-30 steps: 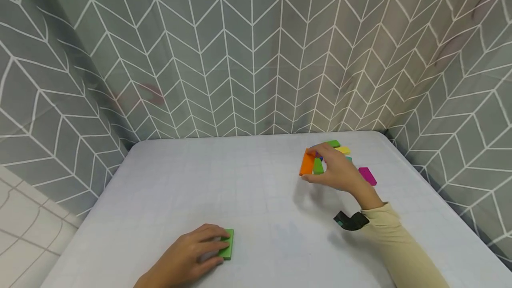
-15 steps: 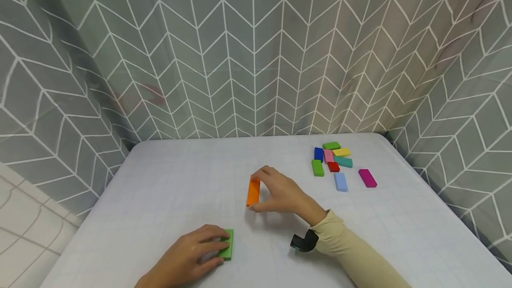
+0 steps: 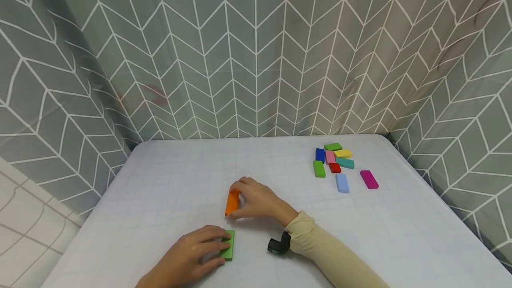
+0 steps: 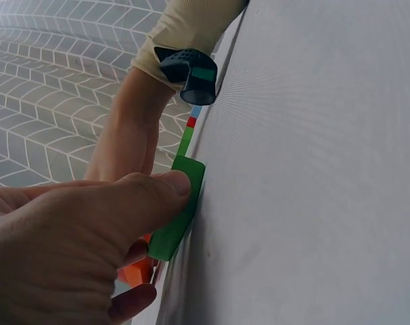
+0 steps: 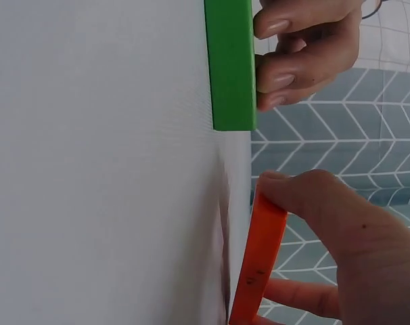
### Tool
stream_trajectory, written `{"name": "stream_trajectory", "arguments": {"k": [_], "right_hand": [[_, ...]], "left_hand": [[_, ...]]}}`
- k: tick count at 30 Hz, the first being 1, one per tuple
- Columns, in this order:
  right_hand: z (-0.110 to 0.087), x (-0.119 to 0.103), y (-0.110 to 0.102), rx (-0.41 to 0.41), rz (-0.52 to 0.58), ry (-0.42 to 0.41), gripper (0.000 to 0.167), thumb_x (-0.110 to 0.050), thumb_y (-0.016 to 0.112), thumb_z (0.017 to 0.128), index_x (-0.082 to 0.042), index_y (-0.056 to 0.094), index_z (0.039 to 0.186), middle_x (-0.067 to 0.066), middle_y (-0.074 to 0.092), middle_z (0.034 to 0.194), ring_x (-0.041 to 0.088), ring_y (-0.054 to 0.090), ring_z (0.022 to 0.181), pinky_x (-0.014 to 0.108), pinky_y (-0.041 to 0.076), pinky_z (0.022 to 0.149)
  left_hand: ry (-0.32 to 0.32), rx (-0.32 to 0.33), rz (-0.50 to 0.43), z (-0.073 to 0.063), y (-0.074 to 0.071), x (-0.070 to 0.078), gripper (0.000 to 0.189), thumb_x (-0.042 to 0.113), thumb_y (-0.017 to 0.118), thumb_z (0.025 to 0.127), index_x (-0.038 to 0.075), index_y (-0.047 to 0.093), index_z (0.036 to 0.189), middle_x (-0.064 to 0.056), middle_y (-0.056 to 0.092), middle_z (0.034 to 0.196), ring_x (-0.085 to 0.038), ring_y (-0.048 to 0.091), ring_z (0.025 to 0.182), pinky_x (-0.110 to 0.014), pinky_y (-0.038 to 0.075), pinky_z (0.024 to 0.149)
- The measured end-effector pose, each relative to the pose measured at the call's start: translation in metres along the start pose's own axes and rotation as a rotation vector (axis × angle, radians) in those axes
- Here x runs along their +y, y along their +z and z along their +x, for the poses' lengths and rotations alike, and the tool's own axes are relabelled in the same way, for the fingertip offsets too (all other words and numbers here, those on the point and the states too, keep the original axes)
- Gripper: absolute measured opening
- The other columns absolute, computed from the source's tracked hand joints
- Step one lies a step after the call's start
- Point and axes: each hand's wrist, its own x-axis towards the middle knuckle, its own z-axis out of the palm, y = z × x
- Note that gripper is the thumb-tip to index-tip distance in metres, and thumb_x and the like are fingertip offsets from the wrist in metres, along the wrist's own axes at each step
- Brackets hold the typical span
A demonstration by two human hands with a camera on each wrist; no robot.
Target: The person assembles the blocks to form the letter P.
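A grey curtain with white zigzag lines [image 3: 256, 52] spans 10 to 2 o'clock; a white, tile-like surface [image 3: 24, 217] shows at 8 o'clock. Within them is a white-covered table [image 3: 180, 172]. A cream sleeve [image 3: 332, 248] with a black wrist camera [image 3: 279, 244] reaches in from 5 o'clock. The right hand [image 3: 258, 199], near the middle, has a wide grip, holding an orange block [image 3: 231, 202] by its two ends. The left hand [image 3: 196, 252], at 7 o'clock, has a narrower grip, pinching a green block [image 5: 231, 74]. The orange block lies at 12 o'clock from the green one, near but apart; whether it touches the table is unclear. The step in hand looks like placing orange beside green; the next move seems to call for careful lowering with green held steady. At 2 o'clock sit seven clustered blocks [image 3: 330, 157], with a light-blue block [image 3: 342, 183] and a magenta block [image 3: 369, 179] nearby.
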Motion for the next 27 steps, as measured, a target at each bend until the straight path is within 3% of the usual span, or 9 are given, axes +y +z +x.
{"name": "stream_trajectory", "arguments": {"k": [6,14,19,27], "right_hand": [[-0.0008,-0.0016,0.0051,0.006,-0.009,-0.025,0.062,-0.054,0.089,0.076,-0.02,0.068,0.123,0.0,0.06,0.126,0.012,0.058,0.104,0.027,0.054,0.085],[-0.0044,-0.004,0.0068,0.004,-0.039,-0.032,0.061,-0.055,0.088,0.077,-0.02,0.069,0.123,-0.003,0.062,0.126,0.011,0.058,0.111,0.027,0.054,0.088],[-0.0066,-0.0035,0.0074,0.003,-0.029,-0.044,0.064,-0.057,0.087,0.077,-0.019,0.071,0.126,-0.006,0.063,0.126,0.009,0.058,0.113,0.026,0.053,0.088],[-0.0073,0.0007,0.005,-0.018,0.029,-0.094,0.055,-0.057,0.081,0.084,-0.02,0.076,0.124,-0.007,0.065,0.123,0.01,0.057,0.116,0.028,0.052,0.093]], "left_hand": [[0.042,0.034,0.015,0.0001,0.0018,-0.0025,0.03,0.027,0.085,0.09,0.017,0.078,0.117,0.005,0.066,0.13,-0.015,0.064,0.118,-0.023,0.049,0.103],[0.013,0.025,-0.007,0.0,0.0016,-0.0002,0.029,0.028,0.085,0.09,0.017,0.079,0.116,0.006,0.067,0.129,-0.014,0.064,0.117,-0.021,0.047,0.103],[0.031,0.043,-0.001,0.0002,0.0015,-0.0014,0.029,0.026,0.086,0.089,0.017,0.079,0.115,0.004,0.067,0.129,-0.015,0.065,0.116,-0.023,0.049,0.102],[0.05,0.062,-0.003,0.0001,0.0022,-0.0041,0.029,0.025,0.086,0.089,0.017,0.078,0.115,0.002,0.067,0.129,-0.017,0.065,0.116,-0.025,0.051,0.1]]}}
